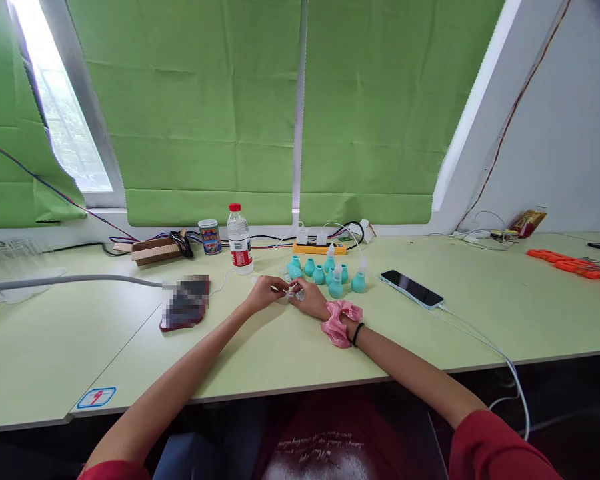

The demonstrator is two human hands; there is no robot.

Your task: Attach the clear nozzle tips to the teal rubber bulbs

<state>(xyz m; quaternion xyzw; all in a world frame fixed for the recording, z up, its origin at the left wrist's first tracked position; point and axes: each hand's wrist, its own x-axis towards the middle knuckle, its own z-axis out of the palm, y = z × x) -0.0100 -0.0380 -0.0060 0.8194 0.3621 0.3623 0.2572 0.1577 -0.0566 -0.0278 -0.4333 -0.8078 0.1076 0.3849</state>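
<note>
My left hand and my right hand meet above the table, fingertips pinched together on a small clear plastic piece. Fingers partly cover it, so its exact kind does not show. Just beyond my right hand stand several teal rubber squeeze bulbs. A few carry clear pointed tips, such as the front bulb and the one at the right. More clear bits lie around my fingers, too small to make out. On my right wrist are a pink scrunchie and a black band.
Behind the bulbs lies a yellow power strip with white chargers. A red-capped bottle, a can and an open cardboard box stand back left. Phones lie left and right, with cables; orange tools lie far right.
</note>
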